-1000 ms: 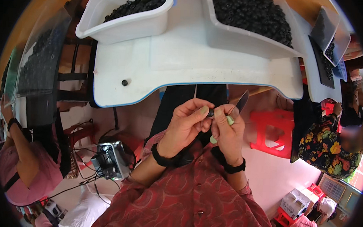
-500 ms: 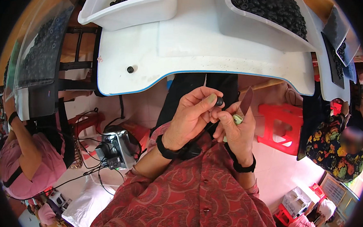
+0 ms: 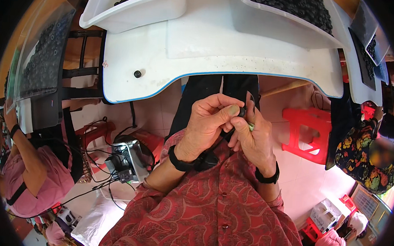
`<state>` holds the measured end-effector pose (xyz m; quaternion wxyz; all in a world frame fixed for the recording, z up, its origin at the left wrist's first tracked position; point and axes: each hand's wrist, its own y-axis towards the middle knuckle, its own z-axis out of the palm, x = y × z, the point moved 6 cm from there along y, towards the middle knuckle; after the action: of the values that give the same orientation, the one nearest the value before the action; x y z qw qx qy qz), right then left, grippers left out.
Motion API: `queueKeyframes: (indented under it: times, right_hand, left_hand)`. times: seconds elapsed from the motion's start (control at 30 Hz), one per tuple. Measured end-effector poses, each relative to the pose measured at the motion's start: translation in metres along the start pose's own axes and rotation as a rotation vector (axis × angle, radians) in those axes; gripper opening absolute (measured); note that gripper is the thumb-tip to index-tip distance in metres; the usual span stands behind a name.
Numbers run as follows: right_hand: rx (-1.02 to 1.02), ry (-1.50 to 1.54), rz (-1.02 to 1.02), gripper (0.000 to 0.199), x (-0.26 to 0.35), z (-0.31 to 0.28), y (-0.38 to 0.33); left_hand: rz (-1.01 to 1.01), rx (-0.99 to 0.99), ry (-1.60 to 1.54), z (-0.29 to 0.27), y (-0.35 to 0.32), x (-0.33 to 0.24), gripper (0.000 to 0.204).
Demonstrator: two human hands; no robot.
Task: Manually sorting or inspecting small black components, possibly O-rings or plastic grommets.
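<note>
Black small part point(image 3: 242, 111) pinched by left hand point(image 3: 209, 123) | right hand point(image 3: 254, 137) curled, grip unclear

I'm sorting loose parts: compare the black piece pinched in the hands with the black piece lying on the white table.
The pinched piece is gripped between the left hand and right hand, over the lap; the table piece lies alone and untouched on the white table. Both are small, dark and roundish.

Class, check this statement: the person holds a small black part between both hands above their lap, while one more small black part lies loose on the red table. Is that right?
Not quite. The head view shows the table is white, not red. The rest holds: the left hand and right hand pinch a small black part above the lap, and a loose black part lies on the table.
</note>
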<state>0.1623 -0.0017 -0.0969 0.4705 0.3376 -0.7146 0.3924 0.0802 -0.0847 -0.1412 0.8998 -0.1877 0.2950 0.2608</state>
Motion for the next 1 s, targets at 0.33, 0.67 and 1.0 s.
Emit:
queueKeyframes:
  times: [0.33, 0.67, 1.0]
  right_hand:
    - [0.023, -0.135, -0.051, 0.041, 0.004, 0.0, 0.0]
    - [-0.083, -0.436, -0.274, 0.037, 0.012, 0.001, 0.001]
    - [-0.104, -0.379, -0.283, 0.034, 0.012, 0.006, -0.001]
  left_hand:
    - [0.02, -0.01, 0.006, 0.003, -0.003, -0.004, 0.014]
    - [-0.001, -0.072, -0.066, 0.001, -0.009, -0.003, 0.013]
    - [-0.015, -0.085, -0.135, -0.002, -0.009, 0.0, 0.014]
